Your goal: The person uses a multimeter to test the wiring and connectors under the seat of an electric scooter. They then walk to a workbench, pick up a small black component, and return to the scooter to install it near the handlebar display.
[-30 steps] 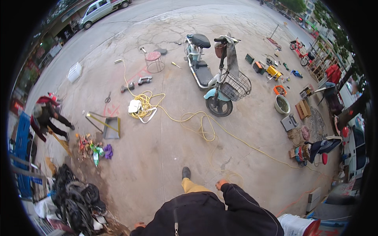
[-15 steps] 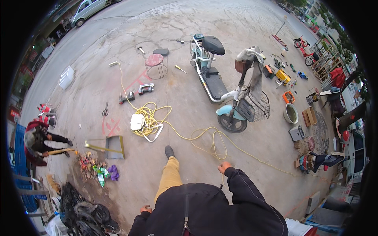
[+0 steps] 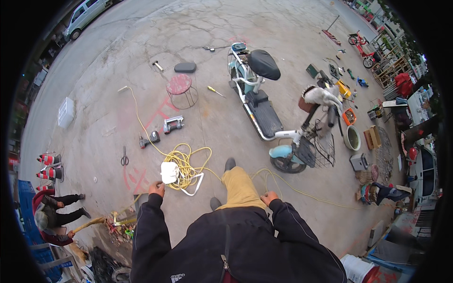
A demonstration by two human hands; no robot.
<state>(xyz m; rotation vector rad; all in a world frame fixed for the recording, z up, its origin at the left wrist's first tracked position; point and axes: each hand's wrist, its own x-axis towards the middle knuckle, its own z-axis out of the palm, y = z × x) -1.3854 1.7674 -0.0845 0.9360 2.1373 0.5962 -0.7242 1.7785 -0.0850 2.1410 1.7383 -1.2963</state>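
My left hand (image 3: 156,188) hangs with fingers curled, nothing visible in it, just left of a coiled yellow cable (image 3: 185,160) with a white block-shaped end piece (image 3: 170,172). Low on the right, my right hand (image 3: 269,197) is loosely closed, with no object showing, near a loose run of the cable. Ahead to the right stands a white and light-blue electric scooter (image 3: 264,113) with a black seat and wire front basket. On the ground left of it are a cordless drill (image 3: 150,139), a second power tool (image 3: 173,124) and scissors (image 3: 124,157).
A red round stool (image 3: 179,84), a dark seat pad (image 3: 185,67), a hammer (image 3: 157,66) and a screwdriver (image 3: 216,91) lie ahead. At left another person (image 3: 54,212) holds a broom (image 3: 89,224) beside litter. A grey bucket (image 3: 352,137) stands right.
I have stepped forward, so the scooter and cable coil look nearer. My left hand has swung up beside the coil. The other person's broom has moved to the litter.
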